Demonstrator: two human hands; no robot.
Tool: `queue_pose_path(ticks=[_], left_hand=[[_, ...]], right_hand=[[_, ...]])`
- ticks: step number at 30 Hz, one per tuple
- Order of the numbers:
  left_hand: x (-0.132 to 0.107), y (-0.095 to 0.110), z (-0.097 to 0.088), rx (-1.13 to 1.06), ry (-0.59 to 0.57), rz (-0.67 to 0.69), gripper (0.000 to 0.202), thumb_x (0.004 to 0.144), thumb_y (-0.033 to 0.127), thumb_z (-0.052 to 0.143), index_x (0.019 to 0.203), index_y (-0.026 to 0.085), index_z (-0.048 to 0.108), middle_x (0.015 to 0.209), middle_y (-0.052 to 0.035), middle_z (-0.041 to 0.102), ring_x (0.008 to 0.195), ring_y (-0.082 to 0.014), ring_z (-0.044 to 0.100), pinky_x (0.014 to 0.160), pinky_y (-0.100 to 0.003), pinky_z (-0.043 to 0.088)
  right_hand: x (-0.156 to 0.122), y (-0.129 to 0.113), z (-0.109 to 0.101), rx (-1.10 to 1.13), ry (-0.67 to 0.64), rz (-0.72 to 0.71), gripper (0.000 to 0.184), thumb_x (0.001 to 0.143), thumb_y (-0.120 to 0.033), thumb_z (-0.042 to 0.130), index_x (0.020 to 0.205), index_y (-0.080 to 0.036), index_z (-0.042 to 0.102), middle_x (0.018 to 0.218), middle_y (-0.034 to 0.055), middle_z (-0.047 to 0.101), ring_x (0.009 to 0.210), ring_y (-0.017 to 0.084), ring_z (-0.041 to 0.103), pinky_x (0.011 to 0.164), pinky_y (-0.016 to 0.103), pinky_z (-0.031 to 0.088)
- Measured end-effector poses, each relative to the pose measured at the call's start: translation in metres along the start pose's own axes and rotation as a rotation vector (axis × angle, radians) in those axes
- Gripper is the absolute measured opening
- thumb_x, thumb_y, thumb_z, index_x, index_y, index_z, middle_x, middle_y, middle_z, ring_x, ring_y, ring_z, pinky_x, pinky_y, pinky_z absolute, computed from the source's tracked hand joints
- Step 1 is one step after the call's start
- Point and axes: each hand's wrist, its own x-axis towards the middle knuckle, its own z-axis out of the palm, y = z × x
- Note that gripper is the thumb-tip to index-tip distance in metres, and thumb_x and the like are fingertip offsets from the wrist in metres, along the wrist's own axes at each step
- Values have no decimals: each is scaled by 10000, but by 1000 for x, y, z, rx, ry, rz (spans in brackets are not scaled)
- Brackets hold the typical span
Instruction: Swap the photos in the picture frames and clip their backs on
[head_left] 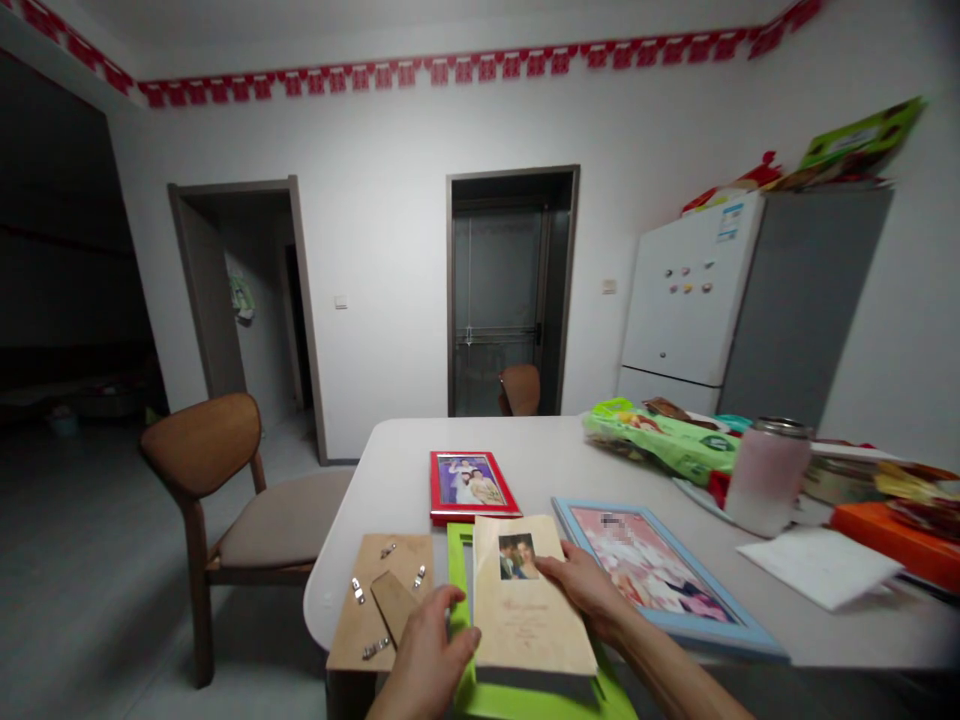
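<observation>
Right hand (pixel 581 590) open, pressing flat on cream photo card (pixel 525 630), card slightly askew over green picture frame (pixel 457 560); left hand (pixel 427 650) against that frame, grip indeterminate, squareness wanting.

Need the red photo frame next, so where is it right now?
The red photo frame lies flat on the white table, near the centre of the head view, just beyond the green frame and left of the blue frame.

Head-worn view, facing forward and down, left hand (pixel 426 652) and right hand (pixel 581 590) close below, desk (pixel 540 445) beyond the hands, far wall (pixel 375 250) ahead
</observation>
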Motion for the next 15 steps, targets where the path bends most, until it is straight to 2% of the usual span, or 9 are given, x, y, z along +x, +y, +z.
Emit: queue_pose_path(ticks=[3,7,11,15], left_hand=[[-5,1,6,97,-26,31,316,609,217,556,925,202,564,994,-47,577,957,-228,480,839,-280,307],[-4,-4,9,167,-43,47,359,589,203,555,948,189,554,1112,-71,525,1057,-231,427,917,-291,257],[-3,-13,10,238,-79,18,471,588,192,542,1057,152,509,1240,-102,427,1171,-232,322,979,-305,187],[-4,-14,12,261,-102,27,503,607,207,527,1099,114,485,1266,-130,392,1194,-233,290,991,-308,178]], right_hand=[[6,9,1,-31,-22,-16,298,607,-191,530,895,-119,515,642,62,665,564,193,622,521,286,487],[4,5,1,-39,-89,0,360,603,-174,508,958,-113,513,674,67,670,584,191,625,538,285,488],[0,-1,-2,-37,-154,49,343,613,-188,500,947,-109,516,679,74,669,558,178,621,555,297,491],[3,2,-1,-111,-159,59,313,603,-170,483,900,-97,549,660,78,667,581,183,624,556,280,486]])
